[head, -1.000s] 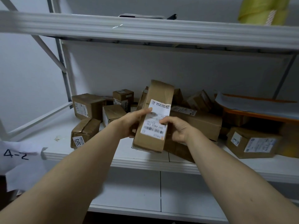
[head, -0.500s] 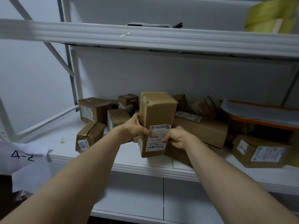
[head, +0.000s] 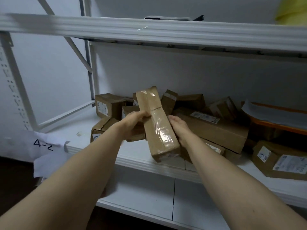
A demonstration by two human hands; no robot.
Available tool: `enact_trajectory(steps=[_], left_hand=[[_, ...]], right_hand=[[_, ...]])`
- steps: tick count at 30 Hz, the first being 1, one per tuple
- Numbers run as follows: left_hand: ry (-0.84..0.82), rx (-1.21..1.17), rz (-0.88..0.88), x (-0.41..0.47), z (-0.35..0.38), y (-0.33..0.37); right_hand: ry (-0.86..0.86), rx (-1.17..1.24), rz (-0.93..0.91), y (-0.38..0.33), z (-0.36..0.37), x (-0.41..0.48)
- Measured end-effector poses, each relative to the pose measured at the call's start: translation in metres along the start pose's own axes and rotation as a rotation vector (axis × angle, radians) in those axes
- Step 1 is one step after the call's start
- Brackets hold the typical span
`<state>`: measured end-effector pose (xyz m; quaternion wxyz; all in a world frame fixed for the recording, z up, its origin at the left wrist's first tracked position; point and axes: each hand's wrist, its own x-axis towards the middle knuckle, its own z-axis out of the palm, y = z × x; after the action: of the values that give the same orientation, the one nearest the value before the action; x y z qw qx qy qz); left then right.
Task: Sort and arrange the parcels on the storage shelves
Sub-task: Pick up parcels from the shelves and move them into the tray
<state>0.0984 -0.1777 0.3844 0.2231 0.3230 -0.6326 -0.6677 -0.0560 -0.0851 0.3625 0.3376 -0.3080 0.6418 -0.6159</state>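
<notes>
White metal shelf (head: 141, 161): bare deck open front-left; right and back crowded; lip sits just under the load.
Brown cardboard parcel heap (head: 214, 130): loosely stacked; a nudge could topple it.
Long taped brown cardboard box (head: 156, 123): held tilted above shelf front; glossy tape likely slippery.
Left hand (head: 136, 118): fingers curled round box's left edge.
Right hand (head: 180, 128): clasps its right side.

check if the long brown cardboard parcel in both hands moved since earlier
Yes. The parcel turned its label away, and its top tipped left toward the white shelf post.
</notes>
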Motion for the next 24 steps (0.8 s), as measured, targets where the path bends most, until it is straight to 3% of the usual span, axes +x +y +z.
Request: enact_trajectory(steps=[3, 8, 14, 20, 24], left_hand=[[-0.016, -0.041, 0.007, -0.016, -0.013, -0.006], [0.090, -0.116, -0.003, -0.052, -0.042, -0.019], [0.486, -0.239, -0.014, -0.111, -0.084, -0.055], [0.780, -0.339, -0.159, -0.161, -0.107, -0.101], [0.700, -0.354, -0.355, -0.165, -0.101, -0.134]], right_hand=[[-0.182, 0.092, 0.015, 0.002, 0.017, -0.003], [-0.452, 0.088, 0.025, 0.002, 0.057, -0.010], [-0.791, -0.068, 0.164, 0.017, 0.123, -0.041], [-1.010, -0.373, 0.472, 0.055, 0.148, -0.078], [-0.984, -0.483, 0.547, 0.090, 0.151, -0.079]])
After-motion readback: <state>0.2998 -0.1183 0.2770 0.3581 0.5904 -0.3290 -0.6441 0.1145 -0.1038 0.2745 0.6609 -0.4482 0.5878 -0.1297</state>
